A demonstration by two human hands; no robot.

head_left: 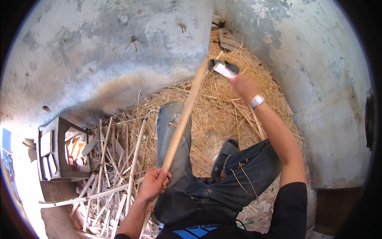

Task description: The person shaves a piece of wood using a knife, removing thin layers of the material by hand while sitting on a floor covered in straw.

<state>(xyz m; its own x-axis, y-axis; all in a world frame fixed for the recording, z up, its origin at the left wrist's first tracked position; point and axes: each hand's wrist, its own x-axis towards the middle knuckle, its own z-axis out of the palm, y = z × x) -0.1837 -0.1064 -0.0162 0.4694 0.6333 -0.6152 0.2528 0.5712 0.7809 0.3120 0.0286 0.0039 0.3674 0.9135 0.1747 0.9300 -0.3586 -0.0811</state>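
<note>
A long pale wooden pole [184, 123] slants up from beside my left thigh to the straw ahead. My left hand [156, 182] is closed round its lower part, next to my left knee. My right hand [244, 87], wearing a silver wrist band [257, 100], is stretched far forward and closed on the pinkish handle of a broad-bladed knife [225, 68]. The blade is dark with a bright white glare, and its tip lies at the pole's upper end. Whether the blade cuts into the wood I cannot tell. The pole's far end is slightly blurred.
Straw and shavings [215, 107] cover the ground ahead, between two worn grey walls [119, 47]. Split sticks [107, 191] lie heaped at the left beside a wooden frame [59, 149]. My slippered right foot [225, 155] rests between my bent legs. Wood pieces [229, 40] sit in the far corner.
</note>
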